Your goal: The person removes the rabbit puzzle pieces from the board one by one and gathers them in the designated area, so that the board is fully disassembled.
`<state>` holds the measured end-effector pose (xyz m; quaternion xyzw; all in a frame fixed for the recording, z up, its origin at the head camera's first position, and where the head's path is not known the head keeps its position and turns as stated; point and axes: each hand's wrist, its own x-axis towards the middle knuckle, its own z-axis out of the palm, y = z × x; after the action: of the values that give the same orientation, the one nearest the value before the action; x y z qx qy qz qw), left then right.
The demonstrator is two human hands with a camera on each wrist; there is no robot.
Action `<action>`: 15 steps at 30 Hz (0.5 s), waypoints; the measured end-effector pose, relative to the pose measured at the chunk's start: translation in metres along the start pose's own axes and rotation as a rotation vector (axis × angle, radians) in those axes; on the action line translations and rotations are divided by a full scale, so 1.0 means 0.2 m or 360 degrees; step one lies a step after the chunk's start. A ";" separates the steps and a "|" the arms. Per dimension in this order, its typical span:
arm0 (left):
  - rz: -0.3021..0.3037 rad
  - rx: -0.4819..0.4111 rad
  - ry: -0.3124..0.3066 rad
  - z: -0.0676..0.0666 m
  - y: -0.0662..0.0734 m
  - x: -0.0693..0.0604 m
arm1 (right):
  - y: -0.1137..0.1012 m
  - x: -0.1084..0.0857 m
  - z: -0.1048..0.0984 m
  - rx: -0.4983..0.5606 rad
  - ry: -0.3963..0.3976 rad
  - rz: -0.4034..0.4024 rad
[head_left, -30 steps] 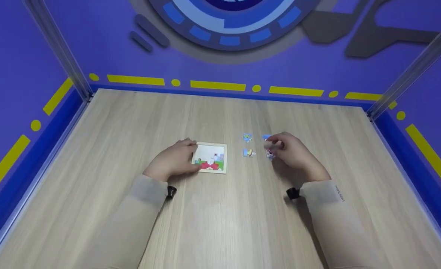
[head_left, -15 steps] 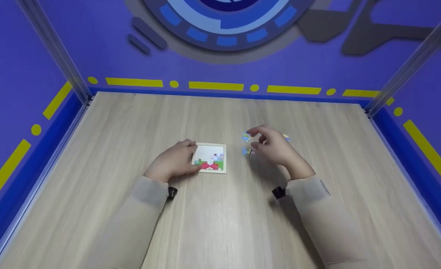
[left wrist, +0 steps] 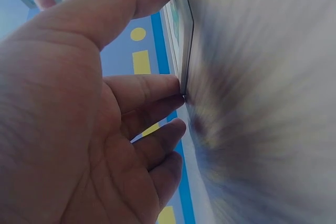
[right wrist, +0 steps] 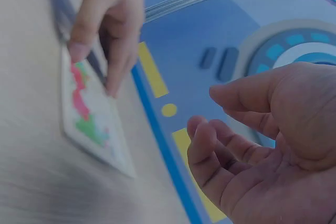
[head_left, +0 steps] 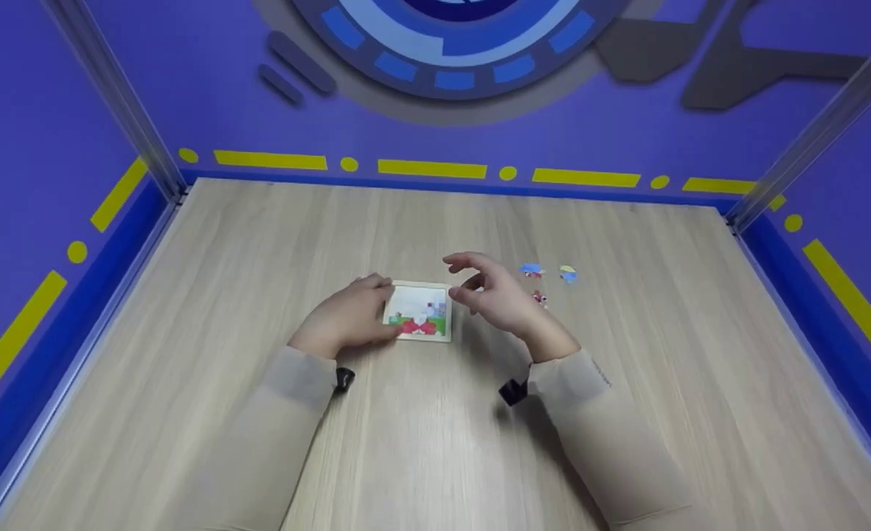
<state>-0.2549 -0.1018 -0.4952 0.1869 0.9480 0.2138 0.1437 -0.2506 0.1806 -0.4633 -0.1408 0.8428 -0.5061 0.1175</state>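
A small square jigsaw puzzle tray point(head_left: 414, 301) with a pale rim lies on the table, its picture partly filled with red, green and white. My left hand point(head_left: 346, 317) holds its left side, thumb on the near edge and fingertips at the far edge. In the left wrist view, thumb and forefinger span the tray's edge point(left wrist: 185, 40). Just above the tray's right side hovers my right hand point(head_left: 495, 296), fingers loosely bent. The right wrist view shows a gap between its thumb point(right wrist: 236, 94) and fingers, with nothing visible there.
Right of the right hand lie loose jigsaw pieces: a blue one point(head_left: 531, 270), a yellow-and-blue one point(head_left: 568, 273) and a red one point(head_left: 540, 298), partly covered. The wooden table point(head_left: 420, 435) meets blue walls point(head_left: 435, 140) at the back and sides.
My right hand has moved left from the loose pieces to the tray's right edge, uncovering pieces on the right and covering the spot of two others. My left hand stays on the tray.
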 end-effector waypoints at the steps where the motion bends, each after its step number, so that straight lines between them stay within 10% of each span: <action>1: -0.0004 -0.0005 -0.0003 0.00 0.00 0.00 | 0.01 0.00 0.01 -0.0018 -0.0006 0.0003; 15: 0.0034 -0.0036 0.0017 0.00 -0.02 0.01 | 0.09 0.05 0.19 -0.0428 -0.0020 0.0027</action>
<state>-0.2574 -0.1046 -0.4966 0.1941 0.9443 0.2270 0.1385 -0.2501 0.1543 -0.4966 -0.1513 0.9034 -0.3866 0.1072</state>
